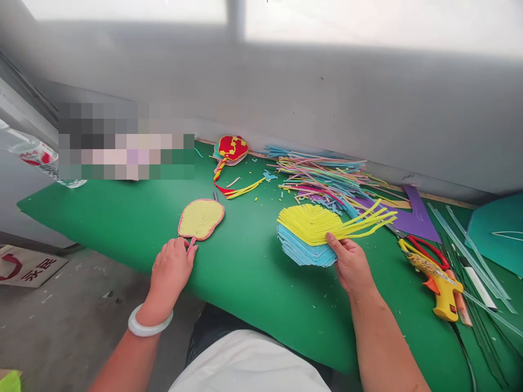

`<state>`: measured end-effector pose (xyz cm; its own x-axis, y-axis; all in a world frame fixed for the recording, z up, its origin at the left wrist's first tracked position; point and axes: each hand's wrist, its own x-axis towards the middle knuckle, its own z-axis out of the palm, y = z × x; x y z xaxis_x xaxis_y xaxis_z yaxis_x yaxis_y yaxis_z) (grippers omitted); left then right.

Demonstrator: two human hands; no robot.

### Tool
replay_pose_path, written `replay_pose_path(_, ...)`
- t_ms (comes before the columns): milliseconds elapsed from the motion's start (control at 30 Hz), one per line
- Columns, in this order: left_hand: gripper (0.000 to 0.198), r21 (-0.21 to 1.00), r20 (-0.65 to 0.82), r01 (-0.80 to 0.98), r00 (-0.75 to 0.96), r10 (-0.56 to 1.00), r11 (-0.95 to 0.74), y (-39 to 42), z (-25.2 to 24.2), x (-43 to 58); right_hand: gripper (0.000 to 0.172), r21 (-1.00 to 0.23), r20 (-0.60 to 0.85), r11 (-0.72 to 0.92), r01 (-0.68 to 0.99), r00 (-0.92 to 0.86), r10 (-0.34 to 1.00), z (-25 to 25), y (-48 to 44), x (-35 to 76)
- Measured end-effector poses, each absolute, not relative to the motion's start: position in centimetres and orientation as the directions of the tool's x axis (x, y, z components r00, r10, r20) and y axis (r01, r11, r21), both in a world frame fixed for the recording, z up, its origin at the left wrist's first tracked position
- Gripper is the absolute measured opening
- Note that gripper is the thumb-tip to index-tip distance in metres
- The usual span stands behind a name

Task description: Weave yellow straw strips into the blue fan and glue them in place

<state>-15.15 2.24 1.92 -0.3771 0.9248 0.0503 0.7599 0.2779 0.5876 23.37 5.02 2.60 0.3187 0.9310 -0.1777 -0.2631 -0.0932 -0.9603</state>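
In my left hand [172, 267] is the pink handle of a small hand fan [200, 219], its yellow face edged in pink, lying low over the table's near side. My right hand [352, 261] is closed on the right edge of a piece made of pipe cleaners [312, 226], yellow above and blue below in a chevron pattern. Loose yellow pipe cleaner ends [370, 220] stick out from it to the right, past my thumb. This piece is held a little above the green table. A pale bracelet circles my left wrist.
Behind lie a red and yellow fan [232, 149] and a heap of coloured pipe cleaners [327, 177]. On the right are scissors [429, 250], a yellow glue gun [445, 294], clear glue sticks [474, 256] and purple sheet [423, 218]. A plastic bottle [38, 155] stands far left.
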Motion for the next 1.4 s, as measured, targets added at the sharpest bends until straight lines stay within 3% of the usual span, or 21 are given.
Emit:
replay_pose_path(167, 0.034, 0.780, -0.121, 0.546, -0.348, 0.930, 0.306, 3.3, 3.2, -14.8, 0.038, -0.957, -0.188, -0.105, -0.271, 0.302, 0.935, 2.4, 5.1, 23.5)
replay_pose_path(367, 0.059, 0.954, -0.249, 0.146, -0.099, 0.963, 0.262, 1.7, 6.2, -11.0, 0.038, -0.965, -0.165, -0.095, -0.246, 0.282, 0.945, 2.3, 5.2, 23.5)
replay_pose_path(400, 0.058, 0.965, -0.252, 0.058, -0.057, 0.966, 0.255, 1.2, 6.7, -10.1, 0.039, -0.966, -0.161, -0.093, -0.242, 0.277, 0.947, 2.2, 5.2, 23.5)
replay_pose_path(467, 0.045, 0.903, -0.281, -0.314, 0.083, 0.956, 0.293, 0.3, 7.4, -8.2, 0.039, -0.966, -0.157, -0.090, -0.242, 0.276, 0.948, 2.2, 5.2, 23.5)
replay_pose_path(567, 0.032, 0.796, -0.247, -0.511, 0.213, 0.945, 0.323, -0.9, 8.0, -6.0, 0.037, -0.963, -0.163, -0.093, -0.253, 0.273, 0.948, 2.3, 5.2, 23.5)
replay_pose_path(833, 0.026, 0.716, -0.237, -0.571, 0.344, 0.909, 0.403, -2.6, 8.5, -3.8, 0.039, -0.960, -0.152, -0.079, -0.270, 0.260, 0.954, 2.7, 5.4, 23.3)
replay_pose_path(1400, 0.026, 0.683, -0.263, -0.586, 0.360, 0.895, 0.437, -2.6, 8.8, -3.5, 0.040, -0.963, -0.123, -0.061, -0.262, 0.227, 0.966, 2.4, 5.5, 23.4)
